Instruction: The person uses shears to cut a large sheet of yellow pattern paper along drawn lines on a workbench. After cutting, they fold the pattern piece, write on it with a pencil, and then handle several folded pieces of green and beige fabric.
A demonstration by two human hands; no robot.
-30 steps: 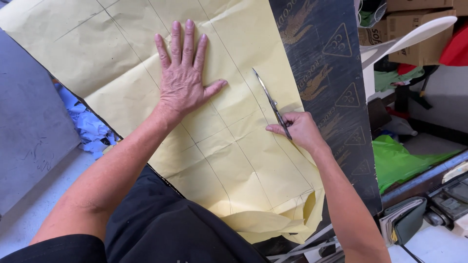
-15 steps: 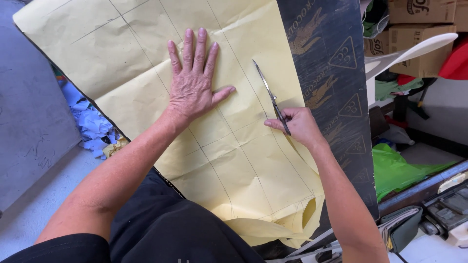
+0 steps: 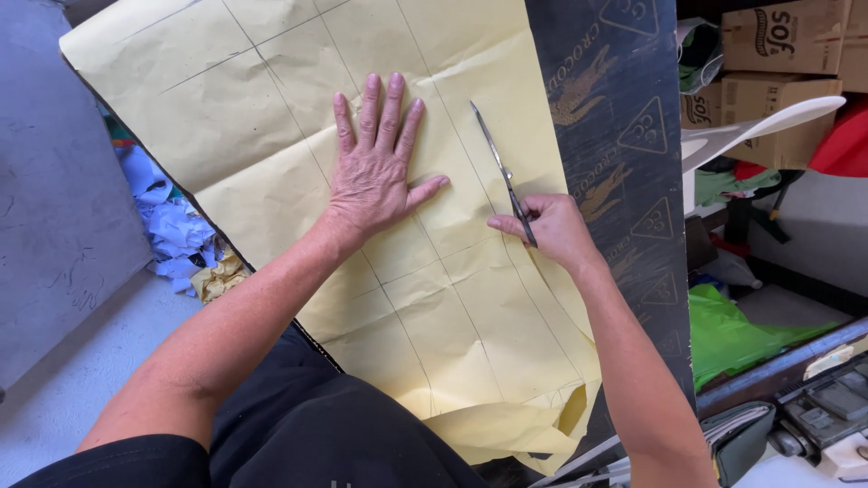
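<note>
Yellow paper (image 3: 298, 136) stays pinned under the splayed left hand (image 3: 375, 172) (unmoved); right hand (image 3: 547, 226), fingers clamped on scissors (image 3: 502, 172), has barely advanced.

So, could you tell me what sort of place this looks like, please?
Probably a small tailoring or pattern-cutting workshop. The right hand runs scissors through yellow pattern paper ruled with lines, the left hand flattens it, and paper scraps litter the floor beside the table.

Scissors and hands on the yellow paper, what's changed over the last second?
Little changed. The right hand keeps its grip on the scissors, blades along the drawn line, barely advanced. The left hand stays flat, fingers spread, on the yellow paper. The apparent shift looks like camera movement.
</note>
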